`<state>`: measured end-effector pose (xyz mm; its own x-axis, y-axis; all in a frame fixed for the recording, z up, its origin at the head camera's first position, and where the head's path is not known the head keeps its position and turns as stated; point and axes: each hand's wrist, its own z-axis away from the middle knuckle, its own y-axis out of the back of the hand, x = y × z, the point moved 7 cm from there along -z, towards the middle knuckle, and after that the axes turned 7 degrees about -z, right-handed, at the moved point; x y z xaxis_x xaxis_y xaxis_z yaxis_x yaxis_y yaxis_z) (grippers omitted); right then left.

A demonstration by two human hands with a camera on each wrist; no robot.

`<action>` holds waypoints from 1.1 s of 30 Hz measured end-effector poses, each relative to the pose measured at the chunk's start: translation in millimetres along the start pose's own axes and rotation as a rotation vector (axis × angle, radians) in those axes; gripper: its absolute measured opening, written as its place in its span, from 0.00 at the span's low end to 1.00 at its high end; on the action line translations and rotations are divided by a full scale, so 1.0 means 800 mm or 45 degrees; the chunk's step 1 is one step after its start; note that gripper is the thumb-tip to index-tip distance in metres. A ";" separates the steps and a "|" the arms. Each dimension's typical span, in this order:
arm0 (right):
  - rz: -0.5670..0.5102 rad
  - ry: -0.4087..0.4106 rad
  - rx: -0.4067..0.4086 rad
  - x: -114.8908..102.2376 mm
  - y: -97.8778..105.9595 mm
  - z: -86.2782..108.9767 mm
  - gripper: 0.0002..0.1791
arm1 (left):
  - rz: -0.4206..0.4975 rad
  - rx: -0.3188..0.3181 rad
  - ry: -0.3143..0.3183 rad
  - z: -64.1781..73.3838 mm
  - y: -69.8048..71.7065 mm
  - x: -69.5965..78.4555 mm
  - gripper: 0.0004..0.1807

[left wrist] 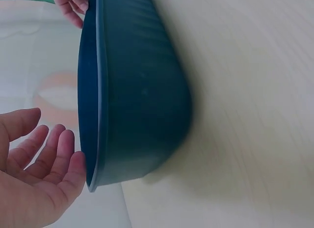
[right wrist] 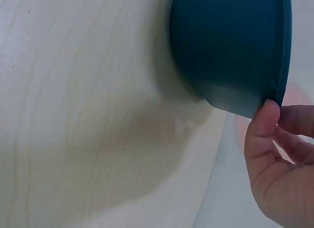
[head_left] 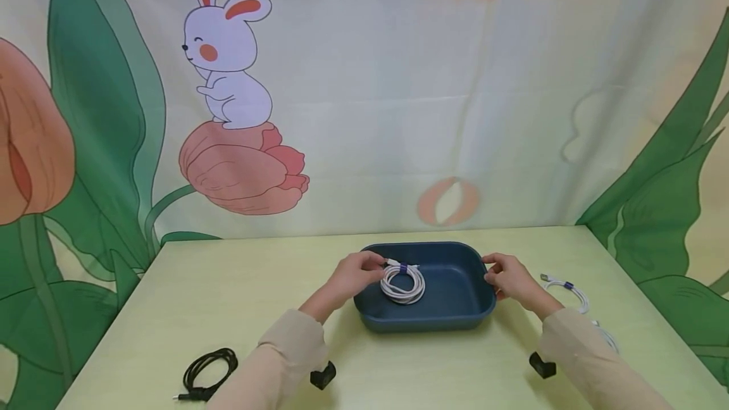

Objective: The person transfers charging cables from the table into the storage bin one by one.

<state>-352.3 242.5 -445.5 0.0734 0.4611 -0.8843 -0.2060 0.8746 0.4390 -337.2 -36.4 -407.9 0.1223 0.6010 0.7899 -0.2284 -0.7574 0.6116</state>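
Observation:
A dark blue plastic bin stands on the table, with a coiled white cable lying in its left part, bound by a purple tie. My left hand is over the bin's left rim, close to the cable's end. In the left wrist view its fingers are loosely spread with nothing between them, the little finger right at the rim. At the opposite end, my right hand pinches the bin's rim, thumb on the outside wall.
Right of the bin lies a white cable, with another white cable partly hidden behind the right sleeve. A coiled black cable is at the front left, beside the left sleeve. Behind the table hangs a printed curtain.

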 end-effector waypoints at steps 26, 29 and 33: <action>0.012 0.003 -0.012 -0.004 -0.001 0.003 0.23 | -0.012 -0.012 0.013 0.031 0.032 -0.020 0.13; -0.012 0.040 -0.026 -0.004 0.000 0.003 0.22 | -0.017 0.007 0.009 0.036 0.039 -0.025 0.13; -0.005 0.030 -0.025 -0.003 0.000 0.003 0.22 | -0.021 0.026 0.035 0.039 0.045 -0.034 0.13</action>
<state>-350.4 241.4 -443.1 0.0515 0.4540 -0.8895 -0.2250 0.8730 0.4326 -318.3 -87.9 -406.3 0.0993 0.6202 0.7781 -0.2068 -0.7521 0.6258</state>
